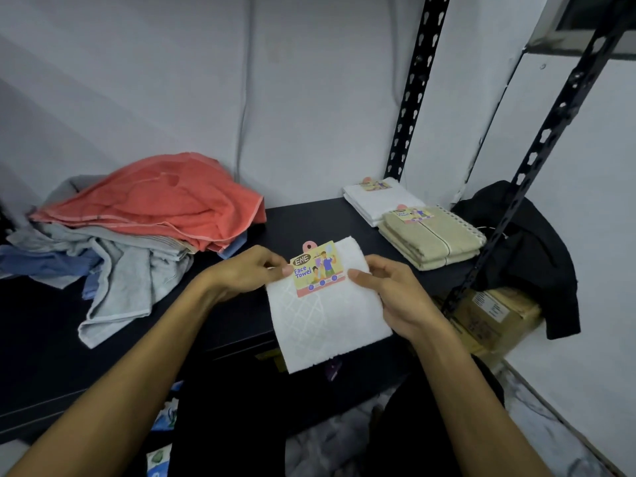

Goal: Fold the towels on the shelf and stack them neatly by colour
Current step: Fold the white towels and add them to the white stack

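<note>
Shelf (309,218) edge: both hands hold white towel (330,318).

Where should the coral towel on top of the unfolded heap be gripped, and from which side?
Probably at the coral towel's piped front hem, coming from the person's side. That edge lies exposed along the heap's front, above the grey towels, so fingers can pinch it without digging in. Both the left hand and right hand hold the white face towel.

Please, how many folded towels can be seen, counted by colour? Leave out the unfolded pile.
White folded towels: 3, one held by left hand and right hand, two stacked
Beige folded towels: 2
Total: 5
</note>
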The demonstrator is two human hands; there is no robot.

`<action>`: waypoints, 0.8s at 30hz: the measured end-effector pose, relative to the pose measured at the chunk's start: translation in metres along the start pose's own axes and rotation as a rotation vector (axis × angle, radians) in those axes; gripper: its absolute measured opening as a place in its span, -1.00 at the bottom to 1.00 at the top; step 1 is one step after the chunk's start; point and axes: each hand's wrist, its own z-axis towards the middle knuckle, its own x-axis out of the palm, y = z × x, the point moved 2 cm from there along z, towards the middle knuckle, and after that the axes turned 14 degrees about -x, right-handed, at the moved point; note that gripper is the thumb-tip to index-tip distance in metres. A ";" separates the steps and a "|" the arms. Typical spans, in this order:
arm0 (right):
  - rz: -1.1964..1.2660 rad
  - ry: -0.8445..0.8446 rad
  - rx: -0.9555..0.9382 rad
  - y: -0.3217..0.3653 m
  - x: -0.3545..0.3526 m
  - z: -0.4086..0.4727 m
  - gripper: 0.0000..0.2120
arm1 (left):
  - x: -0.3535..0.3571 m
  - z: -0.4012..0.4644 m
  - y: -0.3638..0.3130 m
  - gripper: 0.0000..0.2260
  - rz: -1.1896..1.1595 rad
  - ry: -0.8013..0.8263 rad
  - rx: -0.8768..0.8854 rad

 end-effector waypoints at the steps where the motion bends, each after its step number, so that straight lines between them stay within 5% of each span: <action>1: -0.011 0.009 -0.027 0.006 -0.004 0.005 -0.83 | -0.001 0.002 -0.005 -0.76 -0.074 0.027 -0.009; 5: -0.252 0.015 -0.128 0.032 -0.028 0.039 -0.84 | -0.013 0.020 -0.035 -0.73 -0.190 0.075 -0.083; 10: -0.511 0.043 -0.219 0.079 -0.065 0.105 -0.95 | -0.034 0.076 -0.089 -0.74 -0.337 -0.071 -0.090; 14: -0.570 -0.048 -0.200 0.103 -0.108 0.185 -0.79 | -0.046 0.141 -0.136 -0.82 -0.445 -0.154 -0.104; 24: -0.933 -0.153 -0.095 0.038 -0.180 0.354 -0.72 | -0.042 0.315 -0.166 -0.76 -0.551 -0.332 -0.259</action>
